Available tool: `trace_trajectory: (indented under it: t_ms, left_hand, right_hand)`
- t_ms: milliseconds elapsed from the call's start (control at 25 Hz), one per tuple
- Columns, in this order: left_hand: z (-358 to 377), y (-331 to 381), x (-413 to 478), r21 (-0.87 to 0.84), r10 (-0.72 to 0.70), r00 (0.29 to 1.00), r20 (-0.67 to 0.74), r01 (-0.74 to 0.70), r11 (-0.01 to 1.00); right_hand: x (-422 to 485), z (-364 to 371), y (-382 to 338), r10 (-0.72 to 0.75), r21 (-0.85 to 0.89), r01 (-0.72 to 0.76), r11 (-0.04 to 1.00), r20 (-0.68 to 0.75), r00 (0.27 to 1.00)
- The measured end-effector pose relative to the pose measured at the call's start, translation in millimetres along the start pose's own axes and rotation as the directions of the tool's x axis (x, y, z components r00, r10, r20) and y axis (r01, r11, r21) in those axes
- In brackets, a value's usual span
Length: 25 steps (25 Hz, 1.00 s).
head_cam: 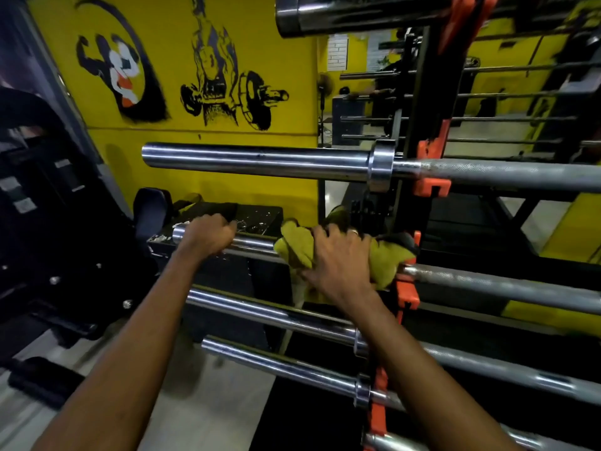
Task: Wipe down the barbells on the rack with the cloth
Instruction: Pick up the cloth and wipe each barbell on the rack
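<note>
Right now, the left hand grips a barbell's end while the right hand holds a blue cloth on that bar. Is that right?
No: the head view shows the cloth is yellow-green, not blue. The left hand grips the barbell at its end while the right hand holds the cloth on it.

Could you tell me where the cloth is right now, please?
In the head view the yellow cloth is just right of centre, wrapped on a barbell sleeve under the right hand, beside the rack's orange hook; the left hand grips the sleeve's end.
</note>
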<state>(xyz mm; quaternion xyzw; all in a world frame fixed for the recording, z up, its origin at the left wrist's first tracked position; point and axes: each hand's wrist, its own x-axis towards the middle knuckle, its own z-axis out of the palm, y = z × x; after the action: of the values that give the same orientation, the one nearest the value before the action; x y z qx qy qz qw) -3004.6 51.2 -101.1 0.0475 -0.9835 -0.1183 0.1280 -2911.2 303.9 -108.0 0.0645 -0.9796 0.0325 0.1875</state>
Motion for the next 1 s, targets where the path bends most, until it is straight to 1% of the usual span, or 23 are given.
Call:
trace_trajectory:
  t_ms: [40, 80, 120, 160, 240, 280, 320, 360, 440, 480, 560, 640, 680, 720, 760, 840, 880, 920, 1000]
  left_hand:
    - [-5.4, 4.7, 1.2, -0.012, -0.019, 0.999, 0.047, 0.019, 1.0]
    - [-7.3, 7.7, -0.5, -0.008, -0.001, 1.0, 0.03, 0.001, 1.0]
    - [-4.2, 8.9, -2.7, -0.03, 0.06, 0.998, -0.001, -0.06, 0.998]
    - [1.0, 12.6, -11.1, -0.109, 0.147, 0.986, -0.075, -0.155, 0.982]
    - [13.4, 25.2, -37.3, -0.238, 0.3, 0.926, -0.23, -0.352, 0.905]
    - [21.9, 31.9, -47.5, -0.242, 0.337, 0.903, -0.267, -0.401, 0.884]
    - [31.2, 36.7, -52.6, -0.176, 0.37, 0.882, -0.293, -0.43, 0.886]
    - [37.6, 40.7, -53.7, -0.098, 0.378, 0.876, -0.3, -0.422, 0.901]
    - [45.6, 39.8, -51.7, -0.064, 0.357, 0.895, -0.268, -0.387, 0.92]
    - [43.9, 39.5, -51.2, -0.074, 0.354, 0.897, -0.265, -0.385, 0.92]
    - [39.3, 42.5, -50.8, -0.107, 0.325, 0.917, -0.232, -0.356, 0.928]
    - [35.0, 51.7, -51.8, -0.11, 0.253, 0.951, -0.18, -0.275, 0.955]
    - [30.3, 60.5, -57.5, -0.12, 0.234, 0.959, -0.157, -0.254, 0.96]
    - [26.7, 72.1, -66.3, -0.166, 0.245, 0.96, -0.134, -0.266, 0.95]
    - [23.4, 87.9, -78.6, -0.246, 0.297, 0.947, -0.123, -0.319, 0.915]
    - [16.9, 131.0, -110.4, -0.43, 0.443, 0.893, -0.079, -0.431, 0.793]
    - [16.7, 153.4, -124.0, -0.472, 0.5, 0.864, -0.055, -0.464, 0.75]
    - [22.1, 172.1, -132.3, -0.459, 0.539, 0.841, -0.055, -0.5, 0.734]
    - [40.5, 192.8, -138.8, -0.369, 0.566, 0.819, -0.099, -0.558, 0.743]
  right_hand:
    - [7.4, -6.3, 2.6, -0.002, 0.017, 0.0, 1.0, 0.075, 0.997]
    - [10.3, -9.2, 5.4, -0.013, 0.024, 0.01, 1.0, 0.112, 0.994]
    - [8.7, -11.9, 6.9, -0.031, 0.023, 0.029, 0.999, 0.103, 0.994]
    - [2.7, -14.3, 8.3, -0.057, 0.023, 0.056, 0.998, 0.063, 0.996]
    - [-16.4, -18.2, 12.1, -0.106, 0.01, 0.107, 0.994, -0.018, 0.994]
    - [-26.4, -21.1, 15.0, -0.118, 0.0, 0.118, 0.993, -0.045, 0.992]
    - [-35.0, -25.9, 20.2, -0.114, -0.01, 0.114, 0.993, -0.057, 0.992]
    - [-42.1, -32.3, 26.7, -0.106, -0.026, 0.104, 0.994, -0.053, 0.993]
    - [-54.2, -45.9, 45.6, -0.06, -0.044, 0.059, 0.997, -0.03, 0.998]
    - [-58.2, -52.4, 58.9, -0.006, -0.028, 0.006, 1.0, -0.002, 1.0]
    - [-61.0, -67.2, 89.7, 0.106, 0.044, -0.111, 0.993, 0.099, 0.989]
    - [-66.4, -73.3, 111.9, 0.136, 0.094, -0.154, 0.984, 0.176, 0.975]
    - [-72.5, -71.6, 117.7, 0.131, 0.097, -0.15, 0.984, 0.181, 0.975]
    - [-78.8, -68.4, 121.7, 0.126, 0.107, -0.146, 0.983, 0.176, 0.976]
    - [-84.7, -65.1, 126.6, 0.125, 0.128, -0.147, 0.981, 0.165, 0.978]
    - [-94.8, -59.5, 142.1, 0.132, 0.179, -0.158, 0.971, 0.148, 0.98]
    - [-99.7, -58.1, 150.8, 0.14, 0.198, -0.165, 0.966, 0.133, 0.981]
    - [-105.6, -56.5, 158.3, 0.15, 0.205, -0.17, 0.964, 0.109, 0.983]
    - [-123.6, -49.1, 169.3, 0.178, 0.177, -0.184, 0.967, 0.048, 0.983]
